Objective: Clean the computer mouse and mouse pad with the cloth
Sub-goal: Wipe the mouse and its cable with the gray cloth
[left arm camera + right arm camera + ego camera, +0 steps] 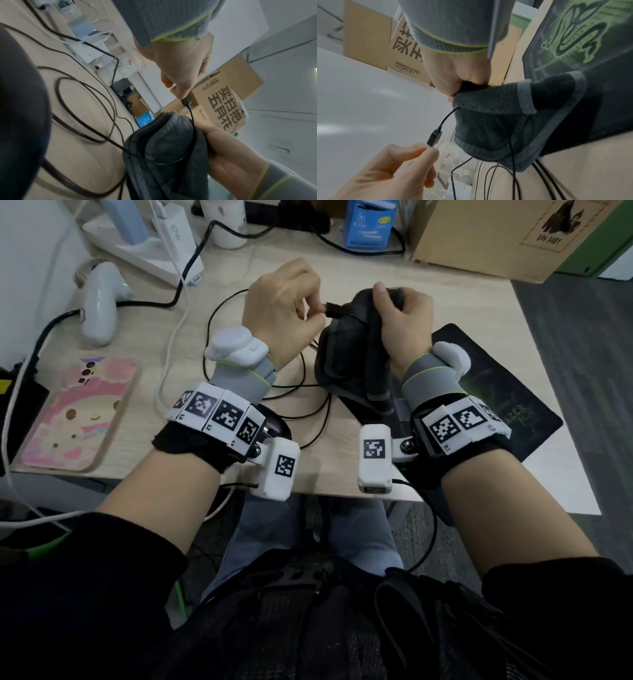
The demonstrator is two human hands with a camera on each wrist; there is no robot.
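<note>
- The left hand is raised above the desk and its fingertips pinch the plug at the end of a thin black cable.
- The right hand is closed in a fist around a dark grey cloth — the cable runs into the cloth at the fist, and the rest of the cloth hangs down toward the desk.
- The mouse pad, black with a green design, lies flat on the desk under and to the right of the right wrist.
- The mouse sits on the desk near its front edge, mostly hidden behind the left wrist band, and its cable lies in loose loops between the two hands.
- A phone in a pink case lies at the left side of the desk, and a cardboard box stands at the far right — well apart from the hands.
</note>
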